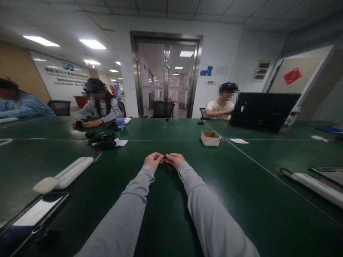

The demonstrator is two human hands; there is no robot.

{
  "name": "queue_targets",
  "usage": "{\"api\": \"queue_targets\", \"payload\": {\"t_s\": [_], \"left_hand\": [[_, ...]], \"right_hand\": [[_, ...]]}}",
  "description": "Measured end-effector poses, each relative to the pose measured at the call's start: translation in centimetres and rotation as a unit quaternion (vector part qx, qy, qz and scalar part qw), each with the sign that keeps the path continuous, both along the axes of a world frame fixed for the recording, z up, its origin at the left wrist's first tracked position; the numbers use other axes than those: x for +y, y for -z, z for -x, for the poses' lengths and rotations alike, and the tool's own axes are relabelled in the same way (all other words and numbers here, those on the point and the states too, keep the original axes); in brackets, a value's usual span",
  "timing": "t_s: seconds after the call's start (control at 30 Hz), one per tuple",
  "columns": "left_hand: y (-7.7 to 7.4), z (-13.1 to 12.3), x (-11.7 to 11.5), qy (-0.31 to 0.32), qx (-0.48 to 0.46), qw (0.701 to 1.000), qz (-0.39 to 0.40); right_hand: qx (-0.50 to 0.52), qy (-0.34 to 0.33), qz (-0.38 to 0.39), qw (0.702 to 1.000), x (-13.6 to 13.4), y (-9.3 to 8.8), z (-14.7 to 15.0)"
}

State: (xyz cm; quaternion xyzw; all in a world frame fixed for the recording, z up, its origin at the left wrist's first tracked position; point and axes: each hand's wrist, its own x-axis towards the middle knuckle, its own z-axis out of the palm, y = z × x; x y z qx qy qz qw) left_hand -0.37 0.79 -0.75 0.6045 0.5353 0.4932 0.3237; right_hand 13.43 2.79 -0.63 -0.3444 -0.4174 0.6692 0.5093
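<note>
Between my fingertips is a small dark object (165, 156), too small and too covered by the fingers for its kind to show. My left hand (153, 160) pinches it from the left, thumb and forefinger together. From the other side my right hand (175, 159) grips it in the same way. Both hands are held close to each other above the green tabletop (166, 200), arms stretched forward in grey sleeves. Beyond my right hand stands a small open cardboard box (210, 138); its inside is only partly visible.
Dark bundled items (103, 140) lie left of centre near a water bottle (120, 118). A white power strip (76, 171) and a phone (37, 210) are at near left. Another white strip (318, 185) lies right. A black monitor (264, 111) stands back right. Several people sit across the table.
</note>
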Motion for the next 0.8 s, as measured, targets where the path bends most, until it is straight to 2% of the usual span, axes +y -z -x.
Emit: {"api": "queue_targets", "payload": {"t_s": [0.1,0.33,0.53,0.67,0.8], "left_hand": [[-0.5,-0.1,-0.4,-0.038,0.056,0.997,0.035],[-1.4,0.5,-0.7,-0.124,0.178,0.973,0.076],[-1.0,1.3,0.3,-0.162,0.178,0.965,0.103],[-0.7,1.1,0.2,-0.155,0.158,0.974,0.051],[0.0,0.6,0.3,-0.082,0.083,0.992,-0.054]], "right_hand": [[-0.017,-0.004,-0.014,1.0,0.0,0.0,0.1],[-0.023,0.013,0.008,1.0,-0.7,-0.6,1.7],[-0.03,0.026,-0.018,0.999,-0.6,-0.5,2.4],[-0.031,0.018,-0.022,0.999,-0.5,-0.4,2.1],[-0.021,0.043,-0.006,0.999,-0.2,-0.2,1.4]]}}
